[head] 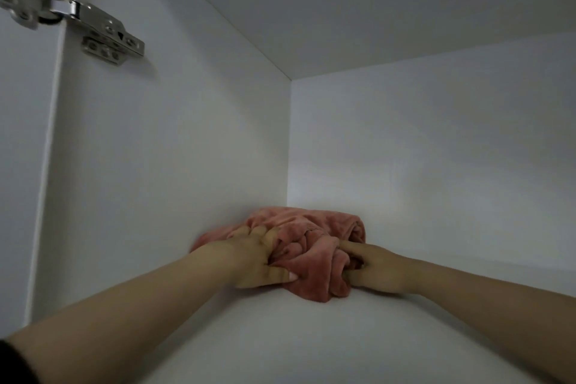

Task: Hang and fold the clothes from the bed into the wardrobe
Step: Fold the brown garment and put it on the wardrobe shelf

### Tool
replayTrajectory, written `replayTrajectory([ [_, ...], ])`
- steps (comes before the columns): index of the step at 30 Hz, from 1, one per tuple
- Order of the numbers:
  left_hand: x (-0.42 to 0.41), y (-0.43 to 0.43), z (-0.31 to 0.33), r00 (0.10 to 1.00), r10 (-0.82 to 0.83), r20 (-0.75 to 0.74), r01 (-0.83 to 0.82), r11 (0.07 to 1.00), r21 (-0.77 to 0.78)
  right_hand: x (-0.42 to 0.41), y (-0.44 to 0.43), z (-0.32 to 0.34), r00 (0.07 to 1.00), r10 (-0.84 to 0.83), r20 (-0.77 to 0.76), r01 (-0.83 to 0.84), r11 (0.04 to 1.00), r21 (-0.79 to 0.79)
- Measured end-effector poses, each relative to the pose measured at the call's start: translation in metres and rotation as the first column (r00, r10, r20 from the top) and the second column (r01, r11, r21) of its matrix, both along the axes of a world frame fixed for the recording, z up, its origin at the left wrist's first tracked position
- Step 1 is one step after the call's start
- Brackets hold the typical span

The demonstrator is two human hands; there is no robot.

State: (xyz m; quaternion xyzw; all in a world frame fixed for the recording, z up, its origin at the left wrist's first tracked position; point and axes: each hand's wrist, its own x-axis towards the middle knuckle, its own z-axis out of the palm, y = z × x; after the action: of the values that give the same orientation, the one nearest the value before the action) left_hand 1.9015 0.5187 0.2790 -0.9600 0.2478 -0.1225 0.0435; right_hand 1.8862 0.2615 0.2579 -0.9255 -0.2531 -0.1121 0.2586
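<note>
wardrobe shelf (280, 337) | pink garment (299, 237) | gripped by left hand (254, 262), right hand (374, 268)

A home wardrobe: white shelf (280, 337), metal door hinge (103, 31)

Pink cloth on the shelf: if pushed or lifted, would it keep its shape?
Probably not: the pink cloth bunches in soft folds where the left hand and right hand grip it, so it looks floppy. Its plush nap suggests it is light and would drag, not slide, on the shelf.

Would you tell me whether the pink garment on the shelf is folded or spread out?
Folded, loosely: the pink garment lies as a thick layered bundle, not flat.
</note>
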Motion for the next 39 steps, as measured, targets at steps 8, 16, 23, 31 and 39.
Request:
replayTrajectory([
  [8,0.029,-0.015,-0.001,1.0,0.013,-0.019,-0.013,1.0,-0.021,0.033,-0.017,-0.003,1.0,0.006,0.027,-0.006,1.0,-0.001],
  [16,0.041,-0.018,0.003,0.998,-0.005,-0.063,0.001,0.998,-0.065,0.048,-0.019,-0.004,0.999,-0.004,0.052,0.004,1.0,0.004],
  [23,0.047,-0.022,-0.001,0.999,-0.024,-0.047,0.019,0.994,-0.11,0.051,-0.022,-0.005,0.999,-0.019,0.039,0.019,1.0,0.001],
  [31,0.044,-0.01,-0.001,0.994,-0.113,0.006,0.112,0.963,-0.245,0.039,-0.02,0.001,0.996,-0.073,0.06,0.074,0.997,-0.001],
  [39,0.001,0.001,0.011,0.978,-0.197,0.063,0.205,0.889,-0.408,-0.023,-0.016,0.039,0.965,-0.261,0.0,0.26,0.963,-0.067],
])
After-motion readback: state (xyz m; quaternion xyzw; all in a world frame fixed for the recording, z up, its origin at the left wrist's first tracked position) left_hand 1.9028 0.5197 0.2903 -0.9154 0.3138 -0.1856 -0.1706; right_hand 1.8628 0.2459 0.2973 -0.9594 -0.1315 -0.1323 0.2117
